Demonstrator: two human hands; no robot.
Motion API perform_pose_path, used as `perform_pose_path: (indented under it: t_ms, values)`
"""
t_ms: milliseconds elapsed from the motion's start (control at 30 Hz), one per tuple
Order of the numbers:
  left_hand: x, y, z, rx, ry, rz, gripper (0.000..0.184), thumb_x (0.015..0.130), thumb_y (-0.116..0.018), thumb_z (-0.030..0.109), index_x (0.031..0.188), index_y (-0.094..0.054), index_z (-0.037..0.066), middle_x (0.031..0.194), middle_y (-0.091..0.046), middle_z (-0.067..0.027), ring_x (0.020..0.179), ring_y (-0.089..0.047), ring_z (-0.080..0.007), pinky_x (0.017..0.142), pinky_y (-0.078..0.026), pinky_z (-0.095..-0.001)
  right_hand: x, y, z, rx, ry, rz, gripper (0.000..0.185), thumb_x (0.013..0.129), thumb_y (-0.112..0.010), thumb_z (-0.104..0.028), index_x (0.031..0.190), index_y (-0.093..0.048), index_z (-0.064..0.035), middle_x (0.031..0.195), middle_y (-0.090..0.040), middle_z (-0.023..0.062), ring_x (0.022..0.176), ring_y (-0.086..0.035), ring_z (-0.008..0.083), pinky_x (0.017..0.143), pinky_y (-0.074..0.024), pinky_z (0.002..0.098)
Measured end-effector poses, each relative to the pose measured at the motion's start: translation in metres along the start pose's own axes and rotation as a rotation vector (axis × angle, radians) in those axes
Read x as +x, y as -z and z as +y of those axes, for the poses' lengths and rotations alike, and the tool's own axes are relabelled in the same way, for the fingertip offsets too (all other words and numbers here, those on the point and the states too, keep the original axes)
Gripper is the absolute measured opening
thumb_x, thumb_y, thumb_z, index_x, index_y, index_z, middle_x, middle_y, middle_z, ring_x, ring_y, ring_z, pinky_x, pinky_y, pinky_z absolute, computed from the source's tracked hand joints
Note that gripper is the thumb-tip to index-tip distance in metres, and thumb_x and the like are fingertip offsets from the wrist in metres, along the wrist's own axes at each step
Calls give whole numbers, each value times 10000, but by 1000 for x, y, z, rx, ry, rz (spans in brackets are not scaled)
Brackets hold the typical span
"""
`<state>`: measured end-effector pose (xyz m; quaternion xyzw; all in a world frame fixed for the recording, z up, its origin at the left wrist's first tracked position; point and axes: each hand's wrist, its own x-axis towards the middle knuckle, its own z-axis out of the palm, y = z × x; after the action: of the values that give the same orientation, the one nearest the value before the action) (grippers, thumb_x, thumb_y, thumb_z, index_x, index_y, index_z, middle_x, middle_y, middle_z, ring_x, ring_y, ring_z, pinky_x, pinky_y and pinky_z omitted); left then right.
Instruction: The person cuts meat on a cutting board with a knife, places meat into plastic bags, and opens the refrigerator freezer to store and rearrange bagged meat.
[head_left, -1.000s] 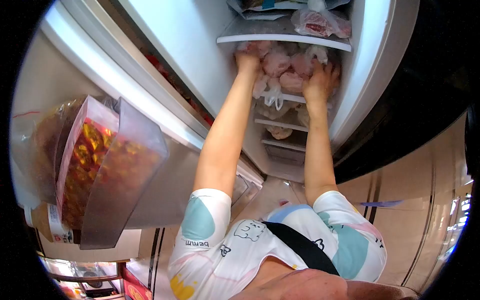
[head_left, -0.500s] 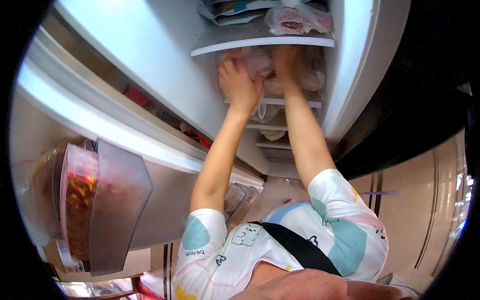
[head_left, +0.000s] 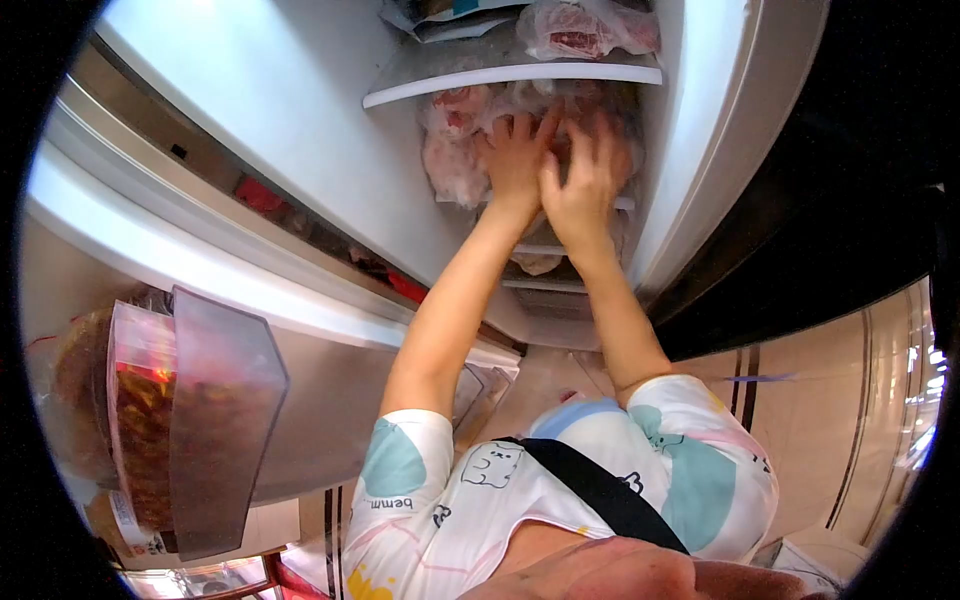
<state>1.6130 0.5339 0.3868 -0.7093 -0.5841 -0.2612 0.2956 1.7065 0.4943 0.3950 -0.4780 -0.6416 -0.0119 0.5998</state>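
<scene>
Both hands reach into a freezer compartment below a white-edged shelf. My left hand has its fingers spread against bagged frozen meat. Close at its right, my right hand also has its fingers apart, pressed on bags whose outlines are blurred. Pale pink bagged meat lies left of my left hand, with a redder bagged piece above it. Neither hand is closed round a bag.
Another bag of meat rests on the upper shelf. Lower down is a pale bagged item. The open door at left carries a clear bin beside a red and brown package. A dark surface curves along the right.
My left hand has moved right, uncovering the bagged meat at left. My right hand, earlier deep among the bags, now shows spread fingers beside it. The camera view has shifted slightly.
</scene>
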Motion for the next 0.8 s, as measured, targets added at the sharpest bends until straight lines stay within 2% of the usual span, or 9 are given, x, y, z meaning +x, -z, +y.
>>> perform_pose_path:
  t_ms: [167,367,433,467,533,633,667,700,800]
  values:
    - [14,14,-4,-123,40,-78,487,732,-655,341,1195,-529,263,1034,-485,-73,984,-439,-302,767,-357,-545,-11,-6,36,-136,-90,72,488,708,-593,-98,1175,-479,-15,1309,-349,229,1208,-307,442,1001,-217,547]
    - [8,19,-7,-215,70,-163,614,664,-694,330,1218,-498,152,1110,-469,-107,1052,-425,-332,845,-345,-568,17,3,15,-128,-169,22,558,724,-620,-152,1222,-414,-7,1292,-356,246,1203,-307,447,1006,-220,541]
    - [-14,6,-4,-139,2,-29,652,635,-705,302,1210,-482,90,1188,-441,-132,1145,-380,-356,922,-295,-590,34,-3,14,84,-83,12,672,736,-646,-273,1292,-355,-33,1328,-322,237,1221,-283,453,1006,-225,550]
    - [-21,6,-4,-139,4,-27,652,635,-705,302,1210,-482,90,1188,-441,-132,1145,-380,-356,922,-295,-590,41,-10,13,85,-81,12,672,736,-646,-273,1292,-355,-33,1328,-322,237,1221,-283,453,1006,-225,550]
    - [-36,7,-3,-241,-26,68,588,638,-704,263,1158,-512,65,1260,-398,-145,1215,-321,-370,968,-248,-595,49,-22,11,-150,-75,-146,793,711,-668,-374,1339,-303,-54,1374,-275,216,1244,-247,464,999,-237,563]
    - [-37,7,-3,-165,-35,83,501,689,-657,250,1135,-532,59,1266,-386,-160,1213,-318,-367,954,-276,-545,60,-36,8,-256,-154,-297,886,681,-687,-419,1364,-252,-57,1411,-208,215,1273,-188,469,1002,-238,565]
    - [-37,10,-4,-200,-26,77,458,688,-666,253,1086,-564,50,1274,-386,-151,1232,-299,-361,959,-266,-553,59,-48,16,-348,-82,-198,846,675,-688,-433,1332,-318,-50,1349,-328,232,1219,-313,466,976,-303,544]
    - [-39,13,-4,-202,-16,78,458,688,-666,253,1086,-564,50,1274,-386,-151,1232,-299,-361,959,-266,-553,66,-56,34,-350,-75,-204,846,675,-688,-433,1332,-318,-50,1349,-328,232,1219,-313,466,976,-303,544]
    - [-44,21,-17,-267,-29,40,491,701,-668,263,1119,-537,42,1256,-409,-157,1212,-331,-374,966,-278,-536,80,-68,56,43,-281,-63,638,701,-693,-274,1234,-450,-22,1191,-520,189,1075,-507,371,923,-402,445]
